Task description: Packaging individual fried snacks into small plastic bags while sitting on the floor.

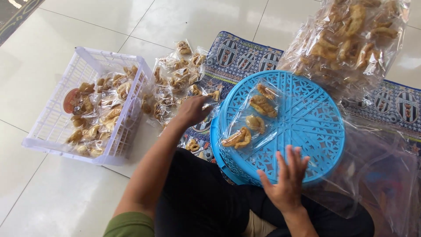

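Light: bright, even daylight, coming from the upper right of the frame.
Glare: white sheen on the glossy pale tiled floor [87,17] at the top edge.
Shadows: soft, faint.
Focus: mostly sharp; slight motion blur lower centre.

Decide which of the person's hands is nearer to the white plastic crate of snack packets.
Left. The left hand reaches over the heap of packets just right of the white crate. The right hand rests on the upturned blue basket, much farther right.

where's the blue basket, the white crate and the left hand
blue basket [315,127]: head view, bare patch of its upturned patterned base
white crate [94,57]: head view, far rim
left hand [193,110]: head view, back of the hand, at the snack packets
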